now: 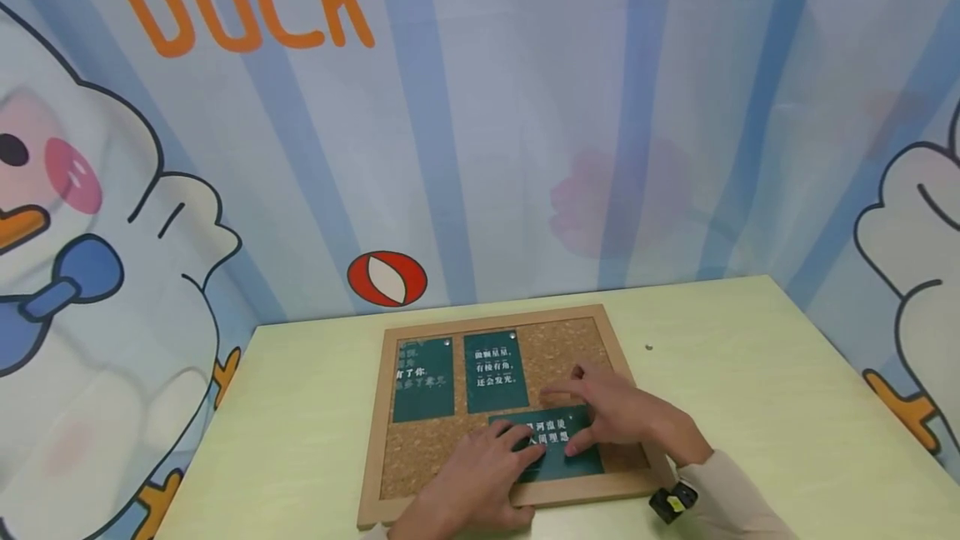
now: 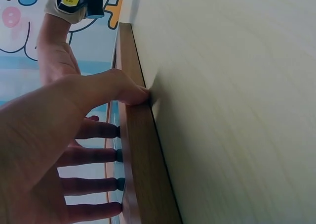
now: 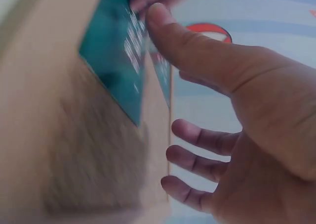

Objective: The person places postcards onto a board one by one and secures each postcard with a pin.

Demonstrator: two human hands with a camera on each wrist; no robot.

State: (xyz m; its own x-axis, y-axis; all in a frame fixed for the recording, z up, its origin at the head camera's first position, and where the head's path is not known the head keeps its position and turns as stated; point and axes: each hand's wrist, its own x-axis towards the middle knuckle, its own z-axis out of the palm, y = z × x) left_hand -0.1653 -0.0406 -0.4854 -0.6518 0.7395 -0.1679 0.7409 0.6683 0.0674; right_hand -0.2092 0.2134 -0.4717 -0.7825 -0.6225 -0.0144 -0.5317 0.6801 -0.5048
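A wood-framed cork board lies on the table, bearing three dark green cards with white Chinese lettering. The lowest card lies sideways near the board's front edge. My left hand rests with straight fingertips on this card, its thumb against the outer side of the wooden frame. Over the card's right end hovers my right hand, fingers spread apart and thumb over the lettering. In the right wrist view, nothing lies between thumb and fingers of that hand.
Pinned at the top right corner, the middle card and the left card hang along the board's upper half. A tiny grey object lies on the pale table right of the board. A duck-print curtain stands behind.
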